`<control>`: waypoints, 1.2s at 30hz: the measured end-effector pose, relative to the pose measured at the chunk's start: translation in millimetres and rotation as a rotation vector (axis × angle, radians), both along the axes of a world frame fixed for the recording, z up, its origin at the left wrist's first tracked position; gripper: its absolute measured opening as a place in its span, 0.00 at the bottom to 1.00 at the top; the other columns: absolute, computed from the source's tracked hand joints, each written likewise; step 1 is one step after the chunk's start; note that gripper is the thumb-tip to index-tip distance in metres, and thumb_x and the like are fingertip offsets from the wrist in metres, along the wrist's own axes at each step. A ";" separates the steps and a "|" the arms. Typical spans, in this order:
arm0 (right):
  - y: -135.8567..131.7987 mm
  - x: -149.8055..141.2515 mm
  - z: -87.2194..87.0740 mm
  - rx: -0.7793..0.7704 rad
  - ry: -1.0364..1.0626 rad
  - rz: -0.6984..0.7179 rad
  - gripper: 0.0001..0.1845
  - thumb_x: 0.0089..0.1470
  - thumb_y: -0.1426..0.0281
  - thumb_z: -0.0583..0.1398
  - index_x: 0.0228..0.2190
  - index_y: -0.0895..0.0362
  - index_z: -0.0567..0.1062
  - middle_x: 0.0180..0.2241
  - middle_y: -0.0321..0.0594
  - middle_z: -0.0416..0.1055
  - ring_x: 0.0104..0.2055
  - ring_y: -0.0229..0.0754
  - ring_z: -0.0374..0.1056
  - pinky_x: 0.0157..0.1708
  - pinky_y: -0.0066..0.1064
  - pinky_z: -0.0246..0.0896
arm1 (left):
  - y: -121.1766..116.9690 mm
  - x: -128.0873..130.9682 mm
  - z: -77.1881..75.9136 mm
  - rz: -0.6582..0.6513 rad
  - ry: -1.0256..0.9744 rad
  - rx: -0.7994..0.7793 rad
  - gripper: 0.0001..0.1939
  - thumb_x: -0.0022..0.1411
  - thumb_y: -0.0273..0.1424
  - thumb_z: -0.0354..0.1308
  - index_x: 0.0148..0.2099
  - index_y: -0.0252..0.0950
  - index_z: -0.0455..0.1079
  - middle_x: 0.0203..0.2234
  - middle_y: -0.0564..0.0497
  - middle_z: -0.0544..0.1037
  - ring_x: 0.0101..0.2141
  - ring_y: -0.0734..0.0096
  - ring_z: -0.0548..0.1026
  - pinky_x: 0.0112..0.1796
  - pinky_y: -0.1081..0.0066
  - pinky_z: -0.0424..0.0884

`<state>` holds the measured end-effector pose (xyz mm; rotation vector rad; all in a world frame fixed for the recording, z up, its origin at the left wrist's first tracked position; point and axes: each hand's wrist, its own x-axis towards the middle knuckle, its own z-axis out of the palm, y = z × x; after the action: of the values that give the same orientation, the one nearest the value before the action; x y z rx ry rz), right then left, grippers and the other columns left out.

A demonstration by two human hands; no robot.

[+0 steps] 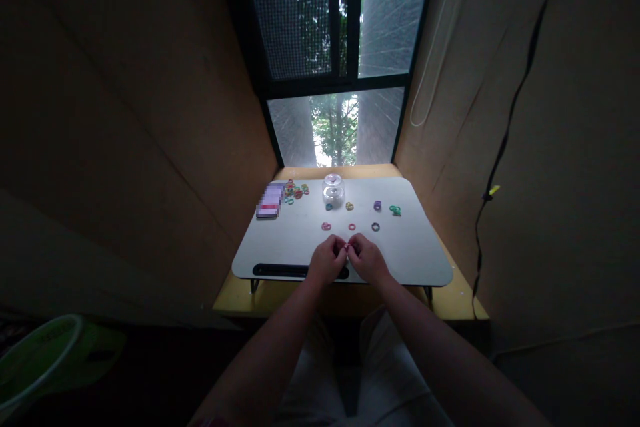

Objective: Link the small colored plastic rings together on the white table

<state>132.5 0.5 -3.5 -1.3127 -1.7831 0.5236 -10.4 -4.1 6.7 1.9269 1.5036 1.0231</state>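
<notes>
My left hand and my right hand meet over the front middle of a white lap table. Their fingertips are pinched together on a small pink hair tie, mostly hidden by the fingers. Just beyond lie a group of pink hair ties, a single reddish-pink hair tie and dark hair ties. Farther back are teal, yellow, purple and green hair ties. A clear rounded container stands behind the teal ones.
A mixed pile of coloured hair ties lies at the back left, beside a phone with a blurred screen. A black slot runs along the front edge. Walls flank the table, with a window behind. A green basket stands lower left.
</notes>
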 end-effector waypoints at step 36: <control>-3.2 -0.5 5.2 -0.002 -0.033 -0.001 0.07 0.53 0.67 0.53 0.27 0.55 0.67 0.22 0.34 0.65 0.24 0.36 0.59 0.25 0.26 0.51 | -1.3 1.4 4.8 0.016 -0.022 -0.031 0.06 0.60 0.33 0.52 0.35 0.37 0.67 0.26 0.54 0.74 0.27 0.74 0.70 0.30 0.74 0.62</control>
<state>132.0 -2.7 1.7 -1.3305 -1.8090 0.5058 -9.1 -5.4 11.5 1.8798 1.5163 1.0190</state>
